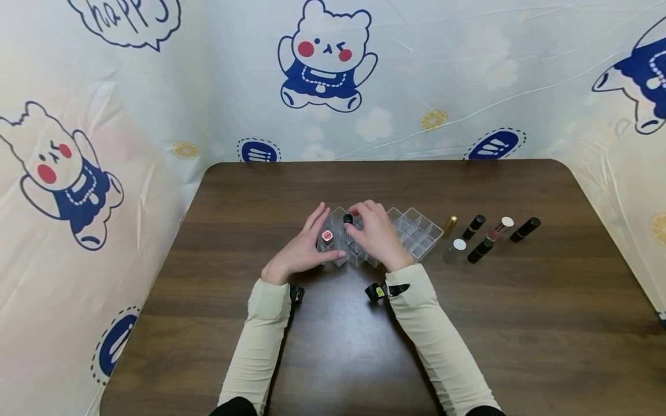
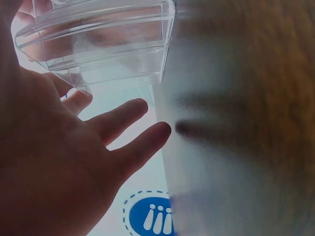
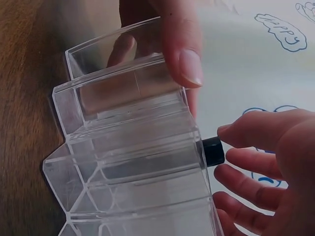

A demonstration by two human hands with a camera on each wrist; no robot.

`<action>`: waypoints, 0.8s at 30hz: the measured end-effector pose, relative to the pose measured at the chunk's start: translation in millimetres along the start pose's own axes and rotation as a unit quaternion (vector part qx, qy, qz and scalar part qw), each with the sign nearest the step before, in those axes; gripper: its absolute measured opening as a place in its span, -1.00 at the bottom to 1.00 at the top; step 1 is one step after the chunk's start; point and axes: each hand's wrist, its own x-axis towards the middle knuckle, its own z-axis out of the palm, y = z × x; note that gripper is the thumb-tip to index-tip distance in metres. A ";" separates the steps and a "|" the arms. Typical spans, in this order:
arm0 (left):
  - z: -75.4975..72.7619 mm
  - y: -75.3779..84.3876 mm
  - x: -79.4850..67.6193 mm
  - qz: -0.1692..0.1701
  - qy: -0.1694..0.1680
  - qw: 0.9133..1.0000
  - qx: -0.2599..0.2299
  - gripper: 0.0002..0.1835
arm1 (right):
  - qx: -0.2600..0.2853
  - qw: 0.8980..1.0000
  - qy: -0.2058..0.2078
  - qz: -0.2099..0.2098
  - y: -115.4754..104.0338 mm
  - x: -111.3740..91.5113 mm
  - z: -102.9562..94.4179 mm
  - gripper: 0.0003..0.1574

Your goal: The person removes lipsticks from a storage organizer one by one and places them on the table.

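A clear plastic lipstick organizer point(image 1: 421, 234) with several compartments stands on the table. My left hand point(image 1: 302, 248) holds its left end, thumb across the front side and the other fingers along the far left; the outer fingers point(image 2: 140, 137) stretch out straight beside it. With thumb and fingers my right hand point(image 1: 378, 234) pinches the black cap of a lipstick point(image 3: 213, 151), which sticks out of a compartment. The tube below shows dimly through the plastic. Near my left hand, another lipstick with a red-and-white top point(image 1: 327, 236) stands in the organizer.
Right of the organizer stand several cosmetic tubes: a gold one point(image 1: 450, 225), black ones point(image 1: 525, 229), a white-topped one point(image 1: 459, 245) and a pinkish one with a white top point(image 1: 504, 224). A printed cloth point(image 1: 406, 75) hangs behind the wooden table point(image 1: 333, 358).
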 end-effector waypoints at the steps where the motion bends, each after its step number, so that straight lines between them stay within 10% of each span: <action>1: 0.2 -0.1 0.0 0.000 0.000 1.000 0.000 0.08 | -0.002 1.000 0.000 0.000 -0.3 0.2 0.4 -0.62; 24: 0.4 -1.9 0.1 0.003 -0.004 1.000 -0.009 0.08 | -0.025 0.999 -0.025 0.016 -1.4 4.0 7.2 -0.61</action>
